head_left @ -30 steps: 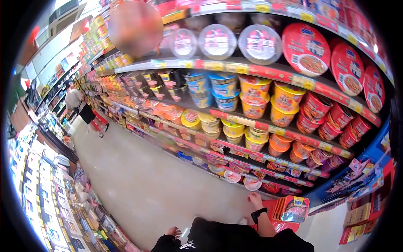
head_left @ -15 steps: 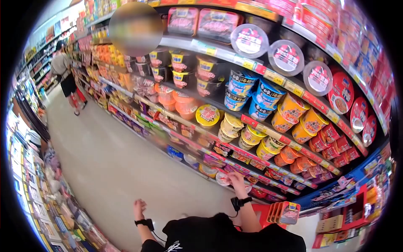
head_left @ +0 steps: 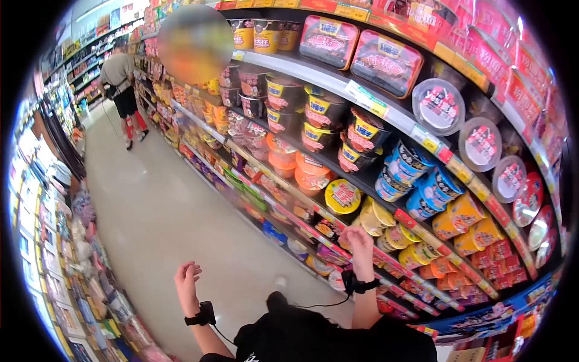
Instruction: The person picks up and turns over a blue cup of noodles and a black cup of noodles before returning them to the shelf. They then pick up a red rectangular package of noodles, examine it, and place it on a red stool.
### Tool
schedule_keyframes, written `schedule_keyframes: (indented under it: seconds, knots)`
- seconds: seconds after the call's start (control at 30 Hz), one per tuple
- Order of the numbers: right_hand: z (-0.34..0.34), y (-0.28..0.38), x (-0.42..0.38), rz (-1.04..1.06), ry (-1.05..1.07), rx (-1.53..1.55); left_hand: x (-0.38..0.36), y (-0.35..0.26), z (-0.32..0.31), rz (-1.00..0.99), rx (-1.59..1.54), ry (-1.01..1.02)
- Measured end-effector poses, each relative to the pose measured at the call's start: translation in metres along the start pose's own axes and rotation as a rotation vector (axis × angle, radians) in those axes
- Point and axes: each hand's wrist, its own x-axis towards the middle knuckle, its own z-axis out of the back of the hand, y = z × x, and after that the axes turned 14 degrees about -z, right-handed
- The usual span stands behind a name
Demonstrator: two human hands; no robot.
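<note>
My left hand (head_left: 187, 280) is raised over the aisle floor, fingers apart and slightly curled, with nothing in it. A black strap with a small device circles that wrist. Nearer the shelves, my right hand (head_left: 357, 241) is held up in front of the lower rows, its fingers bent; nothing shows in it. Close beyond it are a pale yellow noodle cup (head_left: 376, 217) and a cup with a round yellow lid (head_left: 343, 196). Blue cups (head_left: 403, 169) and black cups (head_left: 321, 114) stand on the shelf above.
Shelves of packaged noodles run along the right side, with boxed trays (head_left: 386, 63) on an upper shelf. Another person (head_left: 119, 72) stands far down the aisle at the left. Racks of goods (head_left: 90, 301) line the left edge, beside the pale floor (head_left: 163, 205).
The view has shifted, bringing the shelves closer and the other person further right in view. Both my hands have risen in view. The red surface with stacked trays at the bottom right is out of sight.
</note>
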Motion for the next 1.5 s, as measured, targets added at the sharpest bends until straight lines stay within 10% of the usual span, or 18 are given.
schedule_keyframes:
  seconds: [0.3, 0.87, 1.1, 1.2, 1.27, 1.5]
  knots:
    - [-0.062, 0.073, 0.088, 0.209, 0.183, 0.119, 0.129, -0.137, -0.071, -0.446, -0.072, 0.146]
    - [-0.136, 0.209, 0.18, 0.633, 0.047, 0.068, 0.341, -0.318, -0.335, -0.614, -0.379, 1.239]
    - [-0.161, 0.286, 0.291, 0.533, -0.126, 0.048, 0.437, -0.33, -0.433, -0.803, -0.383, 1.27]
    - [-0.17, 0.311, 0.323, 0.405, -0.206, -0.091, 0.468, -0.334, -0.469, -0.437, -0.522, 1.324]
    - [-0.163, 0.309, 0.349, 0.316, -0.256, -0.093, 0.485, -0.33, -0.484, -0.686, -0.507, 1.376]
    - [-0.172, 0.319, 0.377, 0.176, -0.39, -0.116, 0.51, -0.333, -0.527, -0.442, -0.468, 1.442]
